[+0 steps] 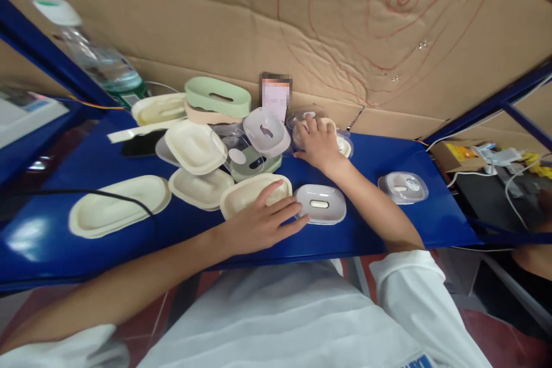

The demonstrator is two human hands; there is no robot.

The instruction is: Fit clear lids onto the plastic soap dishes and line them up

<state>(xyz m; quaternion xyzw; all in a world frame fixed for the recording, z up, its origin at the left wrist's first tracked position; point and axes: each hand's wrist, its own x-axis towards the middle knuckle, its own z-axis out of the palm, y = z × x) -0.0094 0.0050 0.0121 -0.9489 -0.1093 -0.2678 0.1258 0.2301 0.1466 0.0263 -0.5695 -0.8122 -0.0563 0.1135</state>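
Note:
My left hand (267, 218) lies palm down with its fingers apart, over the near edge of a cream oval tray (241, 195). Its fingertips reach the left side of a glossy pale lilac oval piece (319, 204), which has a slot in its middle. Farther back, my right hand (319, 141) rests with bent, spread fingers over clear plastic covers (302, 121) and a cream piece partly hidden beneath it. A matte lilac oval piece (267, 131) leans on a dark green one (254, 165) to the left of that hand.
Several cream trays (121, 207) spread leftward, and a light green oval ring (218, 96) tops a pile. A phone (276, 95) stands against the cardboard wall (215, 23). A water bottle (99, 52) is at back left. A clear-covered piece (403, 187) sits right.

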